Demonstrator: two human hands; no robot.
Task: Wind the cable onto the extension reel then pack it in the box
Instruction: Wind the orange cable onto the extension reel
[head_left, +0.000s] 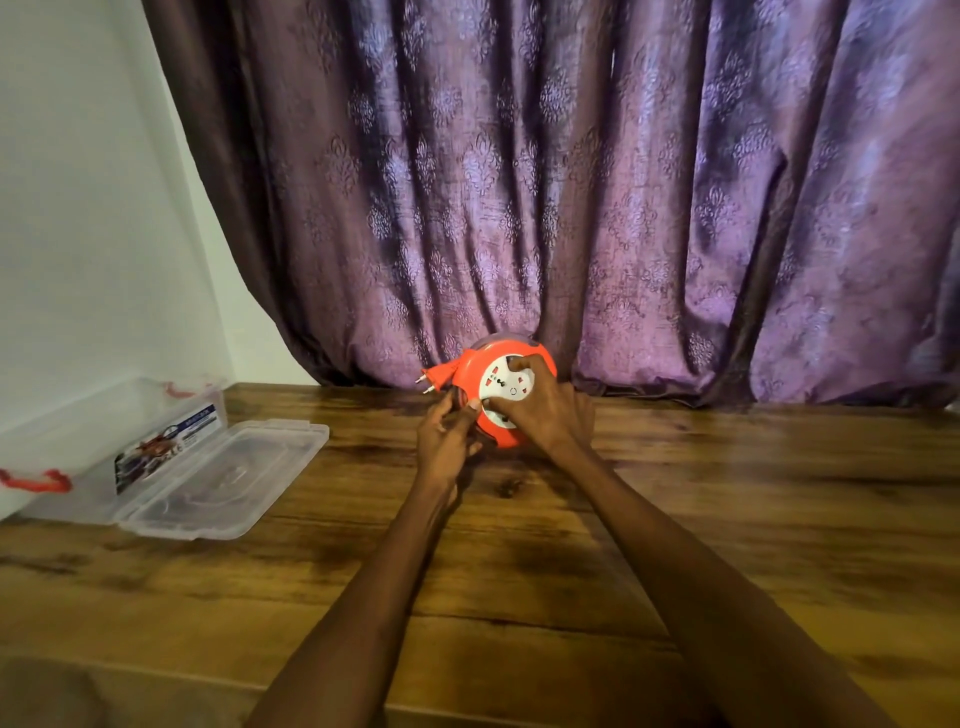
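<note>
Right hand (545, 410): fingers curled over the white socket face of the orange extension reel (506, 395), one fingertip (517, 365) pressed near the top of that face, thumb at its lower left edge. Grip is firm on the reel.

Left hand (447, 441): fingers bent together at the reel's 8 o'clock edge, touching the rim. Whether they pinch the cable there cannot be told; the fingertips overlap the reel body and hide it.

The reel stands on edge, socket face tilted toward the camera, resting on the wooden table (727, 519) near its far side, just in front of the purple curtain (571, 182). The orange plug (439, 379) projects from the reel at 9 o'clock, two pins pointing left, clear of the table. The cable's visible run is a short orange strap-like stretch between plug and reel.

At 9 o'clock from the reel, well apart, the clear plastic box (119, 441) sits against the white wall (78, 208), red handle at each end, printed label on its side. Its clear lid (228, 478) lies flat on the table, touching the box's near side.
</note>
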